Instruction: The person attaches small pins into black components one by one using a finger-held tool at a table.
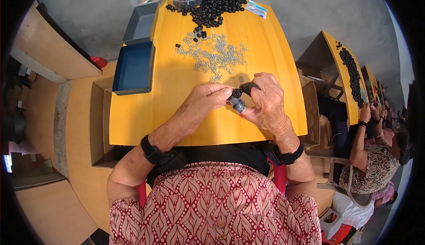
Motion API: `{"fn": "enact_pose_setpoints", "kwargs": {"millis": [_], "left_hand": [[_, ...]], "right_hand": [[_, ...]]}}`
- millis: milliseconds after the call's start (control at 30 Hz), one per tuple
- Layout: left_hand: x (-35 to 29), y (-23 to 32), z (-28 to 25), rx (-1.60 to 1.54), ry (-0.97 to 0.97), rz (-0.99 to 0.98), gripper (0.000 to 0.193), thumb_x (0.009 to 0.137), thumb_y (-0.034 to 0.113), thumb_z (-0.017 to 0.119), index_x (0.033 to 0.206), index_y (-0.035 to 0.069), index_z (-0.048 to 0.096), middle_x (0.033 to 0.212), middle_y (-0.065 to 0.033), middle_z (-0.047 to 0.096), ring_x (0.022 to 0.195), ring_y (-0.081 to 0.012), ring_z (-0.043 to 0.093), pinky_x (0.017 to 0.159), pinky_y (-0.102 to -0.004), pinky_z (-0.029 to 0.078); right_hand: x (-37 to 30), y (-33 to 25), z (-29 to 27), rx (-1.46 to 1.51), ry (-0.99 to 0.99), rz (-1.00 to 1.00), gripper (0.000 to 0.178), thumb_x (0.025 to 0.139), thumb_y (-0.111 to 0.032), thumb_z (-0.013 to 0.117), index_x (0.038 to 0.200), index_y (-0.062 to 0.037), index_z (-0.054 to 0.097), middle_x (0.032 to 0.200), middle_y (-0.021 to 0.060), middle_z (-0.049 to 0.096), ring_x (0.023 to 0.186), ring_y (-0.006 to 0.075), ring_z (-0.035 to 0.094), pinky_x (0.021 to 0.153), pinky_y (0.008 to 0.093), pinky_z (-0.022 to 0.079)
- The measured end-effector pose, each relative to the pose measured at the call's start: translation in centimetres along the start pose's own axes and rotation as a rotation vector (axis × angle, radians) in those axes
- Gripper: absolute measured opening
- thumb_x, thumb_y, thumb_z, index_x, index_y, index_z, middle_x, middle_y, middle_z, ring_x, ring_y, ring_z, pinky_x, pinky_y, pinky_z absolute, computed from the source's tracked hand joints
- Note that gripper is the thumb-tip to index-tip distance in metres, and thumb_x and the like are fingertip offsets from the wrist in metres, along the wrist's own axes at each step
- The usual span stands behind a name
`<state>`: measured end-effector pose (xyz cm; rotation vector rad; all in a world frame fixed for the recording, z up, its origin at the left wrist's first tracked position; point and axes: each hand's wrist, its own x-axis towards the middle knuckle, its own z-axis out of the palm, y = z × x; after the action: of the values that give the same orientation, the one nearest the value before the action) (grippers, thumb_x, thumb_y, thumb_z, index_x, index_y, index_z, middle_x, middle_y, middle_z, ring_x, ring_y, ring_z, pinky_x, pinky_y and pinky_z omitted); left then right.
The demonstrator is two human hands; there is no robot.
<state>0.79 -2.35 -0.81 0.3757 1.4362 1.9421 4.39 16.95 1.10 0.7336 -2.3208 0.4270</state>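
Observation:
Over the near half of the table, my left hand is closed, thumb and finger pinching a small black ring-shaped part with a hole in its middle. My right hand meets it from the other side, index finger and thumb curled round the same part. A black cover sits on the right index finger. At the right thumb tip is a grey cylindrical piece with a red bit below; whether it is worn or held, I cannot tell. Beyond my hands lie scattered small clear-silvery pieces.
A heap of black round parts spreads at the table's far end, beside a clear bowl of more. Along the left edge stand a dark blue tray and a grey tray. People work at tables to the right.

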Motion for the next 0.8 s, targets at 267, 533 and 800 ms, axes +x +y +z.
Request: {"fn": "enact_pose_setpoints", "kwargs": {"millis": [267,533,800], "left_hand": [[0.4,-0.2,-0.5,0.14,-0.009,0.072,0.026,0.093,0.021,0.059,0.107,0.0,0.066,0.092,0.0007,0.064,0.087,-0.0063,0.055,0.081,-0.0224,0.044],[-0.1,1.6,1.7,0.019,0.015,0.105,0.029,0.093,0.022,0.06,0.107,-0.003,0.066,0.095,-0.0019,0.065,0.088,-0.0079,0.056,0.083,-0.0242,0.043],[0.5,3.7,3.3,0.187,-0.001,0.193,0.024,0.094,0.018,0.06,0.106,-0.002,0.067,0.094,-0.0002,0.066,0.087,-0.0056,0.056,0.08,-0.0207,0.043]], "right_hand": [[0.1,0.2,0.0,0.002,0.02,-0.009,0.028,0.056,-0.012,0.079,0.072,-0.0025,0.059,0.077,0.0116,0.057,0.077,0.0324,0.059,0.076,0.0427,0.05],[0.0,0.5,-2.0,0.089,0.101,0.082,0.029,0.058,-0.013,0.082,0.074,-0.0007,0.06,0.079,0.0133,0.06,0.081,0.0344,0.062,0.078,0.0434,0.051],[-0.3,0.5,-4.2,0.074,0.163,0.159,0.03,0.06,-0.014,0.083,0.076,-0.0007,0.061,0.079,0.0142,0.061,0.082,0.0325,0.062,0.074,0.0396,0.051]]}}
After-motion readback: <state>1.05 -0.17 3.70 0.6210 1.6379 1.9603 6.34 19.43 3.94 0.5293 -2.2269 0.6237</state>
